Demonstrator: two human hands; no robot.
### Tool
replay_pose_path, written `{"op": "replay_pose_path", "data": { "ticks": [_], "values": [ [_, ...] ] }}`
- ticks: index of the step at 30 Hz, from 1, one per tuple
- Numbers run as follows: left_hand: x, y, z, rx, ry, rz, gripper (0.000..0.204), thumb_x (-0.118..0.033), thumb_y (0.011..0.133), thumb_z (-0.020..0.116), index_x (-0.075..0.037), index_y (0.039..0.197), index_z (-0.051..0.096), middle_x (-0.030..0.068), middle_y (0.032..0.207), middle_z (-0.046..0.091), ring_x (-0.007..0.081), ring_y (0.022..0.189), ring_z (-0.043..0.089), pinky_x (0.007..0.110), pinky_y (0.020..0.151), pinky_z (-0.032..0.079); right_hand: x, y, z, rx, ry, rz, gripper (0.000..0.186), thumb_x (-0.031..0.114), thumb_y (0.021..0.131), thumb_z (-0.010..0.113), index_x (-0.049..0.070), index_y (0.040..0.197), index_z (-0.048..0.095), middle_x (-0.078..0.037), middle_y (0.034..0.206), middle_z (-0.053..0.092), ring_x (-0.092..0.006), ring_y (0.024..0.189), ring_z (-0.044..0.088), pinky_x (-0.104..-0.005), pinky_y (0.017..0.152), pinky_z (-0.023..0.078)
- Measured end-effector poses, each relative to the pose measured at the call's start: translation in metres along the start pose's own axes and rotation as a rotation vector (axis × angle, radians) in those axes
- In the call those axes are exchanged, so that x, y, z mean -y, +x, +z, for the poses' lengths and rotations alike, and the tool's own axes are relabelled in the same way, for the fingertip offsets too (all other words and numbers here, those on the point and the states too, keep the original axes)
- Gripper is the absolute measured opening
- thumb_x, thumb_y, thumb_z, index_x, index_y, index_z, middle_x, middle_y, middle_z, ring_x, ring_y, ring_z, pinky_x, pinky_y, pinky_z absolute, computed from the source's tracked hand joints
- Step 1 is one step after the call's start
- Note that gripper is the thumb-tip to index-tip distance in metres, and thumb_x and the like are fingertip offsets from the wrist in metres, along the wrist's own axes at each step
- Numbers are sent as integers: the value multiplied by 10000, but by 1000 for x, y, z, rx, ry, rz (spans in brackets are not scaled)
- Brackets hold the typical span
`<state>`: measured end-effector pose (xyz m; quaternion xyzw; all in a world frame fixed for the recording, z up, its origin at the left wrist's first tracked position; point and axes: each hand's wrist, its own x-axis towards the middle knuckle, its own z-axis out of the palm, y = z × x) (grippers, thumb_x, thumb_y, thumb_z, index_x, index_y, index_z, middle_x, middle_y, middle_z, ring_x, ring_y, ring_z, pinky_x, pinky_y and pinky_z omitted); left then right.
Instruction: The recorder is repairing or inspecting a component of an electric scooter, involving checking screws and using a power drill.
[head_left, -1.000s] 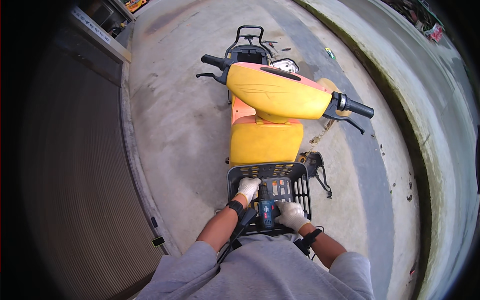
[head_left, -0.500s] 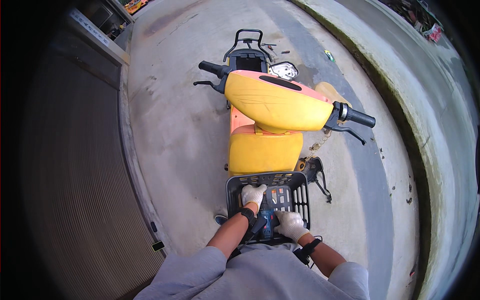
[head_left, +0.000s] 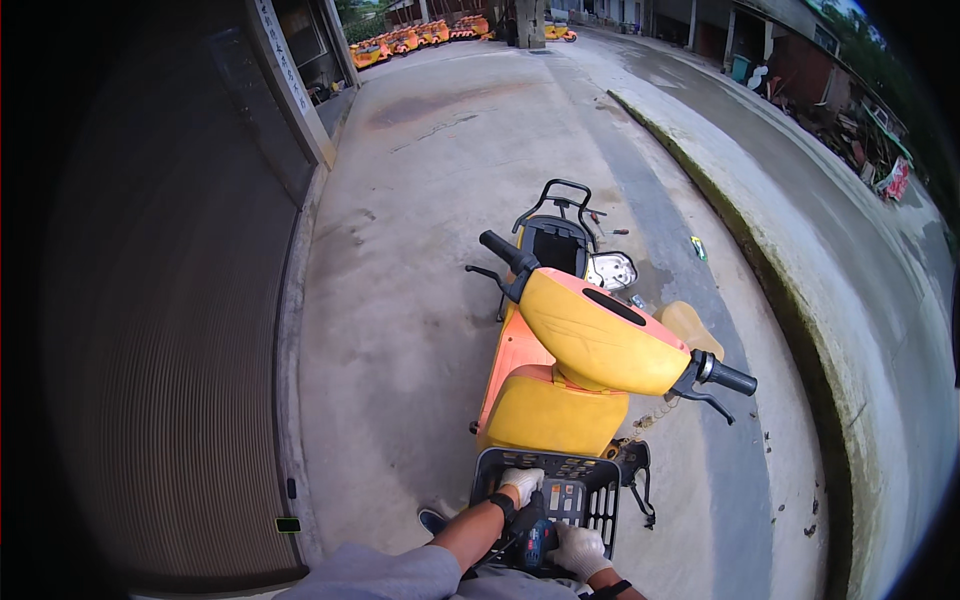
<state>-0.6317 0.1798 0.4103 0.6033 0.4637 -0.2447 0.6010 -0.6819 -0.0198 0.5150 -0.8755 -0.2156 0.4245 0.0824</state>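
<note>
Both of my hands, in white work gloves, are inside the black plastic basket [head_left: 606,478] at the front of a yellow and orange scooter [head_left: 595,335]. My left hand [head_left: 523,484] is closed against the basket wall nearest the scooter, by the front end of a blue and black power drill [head_left: 537,541]; what its fingers pinch is hidden. The drill lies lengthwise in the basket, its nose toward the scooter. Closed at the drill's right side is my right hand [head_left: 578,550], gripping its handle, which is mostly covered by the glove.
Handlebars [head_left: 728,377] jut out beyond the basket. Right of the scooter lie a tan seat-shaped piece [head_left: 690,328], a metal-lined part [head_left: 612,270], and screwdrivers [head_left: 619,232]. A ribbed shutter [head_left: 180,400] stands at left, a concrete kerb [head_left: 770,265] at right. Parked scooters [head_left: 420,38] line the background.
My view has tilted upward, so the scooter and basket sit lower in the picture and the far yard shows. Both hands remain in the basket by the drill.
</note>
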Motion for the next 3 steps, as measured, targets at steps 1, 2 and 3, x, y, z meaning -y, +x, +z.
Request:
{"op": "replay_pose_path", "data": {
  "ticks": [1,2,3],
  "values": [
    [-2,-5,-5,239,-67,-139,151,-226,765,659,-76,748,670,20,563,538,177,407,462,345,387,349,1,0,-2,-6,-6,-26,643,434,729,721,164,1296,585,-166,1035,721,-316,958,709,-423,822,561],
    [-1,-13,5,125,-120,-93,157,-236,791,628,-141,669,600,-32,500,388,107,332,280,298,348,170,0,-2,-3,-10,-2,-34,658,437,726,723,145,1298,582,-165,1039,721,-318,959,709,-426,832,559],
    [-2,-18,0,166,-141,-53,180,-245,812,634,-109,694,624,-15,517,457,143,356,371,320,348,254,-1,-5,-3,-7,2,-20,673,439,723,726,125,1300,579,-164,1042,722,-320,960,709,-430,841,557]
  ]
}}
